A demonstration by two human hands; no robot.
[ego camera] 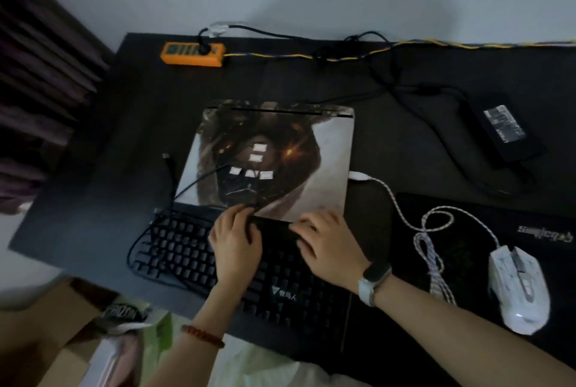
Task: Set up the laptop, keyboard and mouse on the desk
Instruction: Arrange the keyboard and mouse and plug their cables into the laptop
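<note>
- Laptop point(268, 155), lid closed, lies mid-desk point(103, 149), well back from the front edge.
- Black keyboard point(193, 249) sits against the laptop's near edge, reaching the desk's front edge.
- Left hand point(237, 240) and right hand point(327, 240) rest on the keyboard's far edge, fingers curled at the laptop's front lip; actual grip cannot be told.
- White mouse point(519, 290) lies on a black pad point(498, 218) near the front right corner.

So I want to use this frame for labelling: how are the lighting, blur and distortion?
Head view: dim room light, so the black keyboard barely separates from the dark desk; soft shadows fall on the wall behind; the left edge and the box at lower left are smeared by motion blur; wide-angle bending curves the desk's far edge; the laptop lid and white mouse stay readable.
</note>
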